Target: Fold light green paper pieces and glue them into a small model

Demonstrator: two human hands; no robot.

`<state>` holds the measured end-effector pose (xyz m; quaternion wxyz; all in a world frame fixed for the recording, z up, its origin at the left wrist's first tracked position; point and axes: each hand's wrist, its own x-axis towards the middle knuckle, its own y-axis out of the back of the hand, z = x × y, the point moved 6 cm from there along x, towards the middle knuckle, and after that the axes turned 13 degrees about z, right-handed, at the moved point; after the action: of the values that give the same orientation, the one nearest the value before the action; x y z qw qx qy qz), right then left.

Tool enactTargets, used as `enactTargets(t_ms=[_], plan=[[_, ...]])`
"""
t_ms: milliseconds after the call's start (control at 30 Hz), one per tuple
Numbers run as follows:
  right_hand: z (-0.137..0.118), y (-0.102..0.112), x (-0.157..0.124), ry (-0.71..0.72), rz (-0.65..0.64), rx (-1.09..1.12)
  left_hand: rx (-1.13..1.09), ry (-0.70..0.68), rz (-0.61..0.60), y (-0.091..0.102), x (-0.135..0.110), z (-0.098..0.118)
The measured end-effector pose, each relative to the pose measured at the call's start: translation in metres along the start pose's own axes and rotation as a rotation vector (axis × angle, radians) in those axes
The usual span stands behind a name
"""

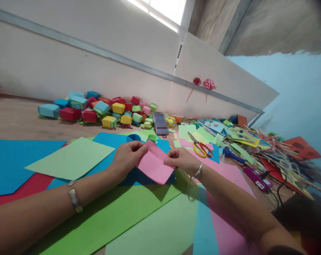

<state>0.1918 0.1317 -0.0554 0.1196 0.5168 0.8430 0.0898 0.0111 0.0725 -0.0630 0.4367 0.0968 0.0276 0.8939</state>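
Note:
A folded pink paper sheet (154,165) is held just above the table between both hands. My left hand (128,156) pinches its upper left edge with closed fingers. My right hand (182,160) pinches its right edge, fingers closed too. Both wrists wear a silver bracelet. Under the pink sheet lie a dark blue sheet (109,141) and a bright green sheet (115,216).
A pile of folded coloured paper boxes (101,109) sits by the wall. Scissors with red and yellow handles (201,147) lie to the right, near a glue gun (256,179) with a black cord and a heap of paper scraps and sticks (269,152). Large coloured sheets cover the table.

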Motion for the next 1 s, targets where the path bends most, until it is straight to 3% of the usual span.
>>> enactTargets(t_ms=[167,533,700,867,1000], plan=[[-0.001,0.018,0.013,0.014,0.129,0.090,-0.031,0.025,0.035,0.000,0.005,-0.008],[0.014,0.038,0.031,0.153,0.459,0.218,0.050,0.025,-0.038,-0.005,0.001,-0.008],[0.011,0.039,0.027,0.177,0.453,0.225,0.081,0.053,-0.102,-0.008,0.005,-0.015],[0.004,0.033,0.023,0.177,0.370,0.203,0.179,-0.003,-0.161,-0.005,0.005,-0.002],[0.004,0.018,0.017,0.125,0.271,0.227,0.298,-0.036,-0.402,-0.017,-0.009,0.008]])
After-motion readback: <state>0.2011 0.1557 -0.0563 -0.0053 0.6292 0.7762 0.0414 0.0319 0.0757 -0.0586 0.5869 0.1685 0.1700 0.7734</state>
